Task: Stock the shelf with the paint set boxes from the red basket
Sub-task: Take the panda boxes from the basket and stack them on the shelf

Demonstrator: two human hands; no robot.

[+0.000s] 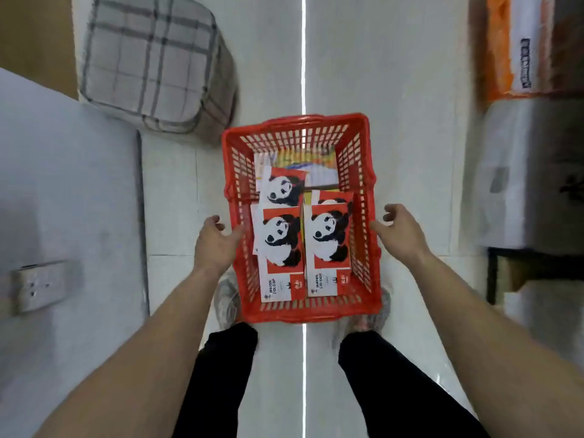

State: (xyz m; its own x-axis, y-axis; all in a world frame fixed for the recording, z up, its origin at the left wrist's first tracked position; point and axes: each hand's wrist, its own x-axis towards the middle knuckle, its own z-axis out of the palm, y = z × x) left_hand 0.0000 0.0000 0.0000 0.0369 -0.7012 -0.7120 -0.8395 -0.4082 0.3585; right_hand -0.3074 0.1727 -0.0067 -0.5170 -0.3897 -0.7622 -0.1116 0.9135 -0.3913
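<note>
A red plastic basket [363,172] stands on the white tiled floor right in front of my feet. Inside it lie several flat paint set boxes with a panda on red and white: one at the near left [279,245], one at the near right [328,241], another further back [284,186], with more colourful boxes behind them. My left hand [215,243] is open at the basket's left rim, its fingers close to or touching the wall. My right hand [401,232] is open beside the right rim. Neither hand holds anything.
A grey checked fabric bag [155,64] sits on the floor at the far left. A pale wall or panel with a socket [41,287] runs along the left. Stacked white and orange packages [534,121] fill the right side.
</note>
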